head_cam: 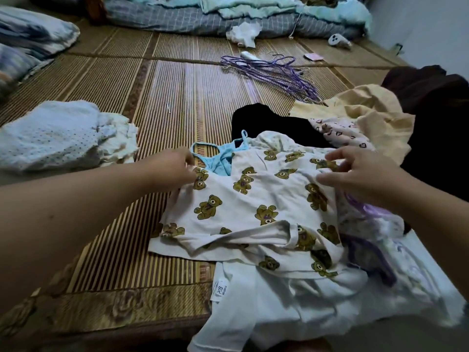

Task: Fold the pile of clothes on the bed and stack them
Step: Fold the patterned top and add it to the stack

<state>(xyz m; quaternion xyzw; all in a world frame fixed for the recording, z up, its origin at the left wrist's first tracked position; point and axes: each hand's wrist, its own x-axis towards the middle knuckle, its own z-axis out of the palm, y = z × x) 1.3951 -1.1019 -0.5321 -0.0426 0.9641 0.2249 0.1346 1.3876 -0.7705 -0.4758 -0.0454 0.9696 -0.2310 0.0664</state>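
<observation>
A white garment printed with brown bears (256,199) lies spread on top of the clothes pile at the bed's near edge. My left hand (175,168) pinches its upper left corner. My right hand (355,174) rests on its upper right part, fingers loosely bent over the fabric. Under it lie a plain white garment with a label (266,301), a light blue strappy top (223,158), a black garment (266,125), a heart-print piece (340,133) and a cream-yellow garment (375,115). A folded pale dotted bundle (58,135) sits at the left on the mat.
The bed is covered by a striped bamboo mat (165,97). Purple hangers (274,69) lie behind the pile. Bedding (203,16) lines the far edge, pillows (28,41) the far left. A dark garment (436,118) sits at the right.
</observation>
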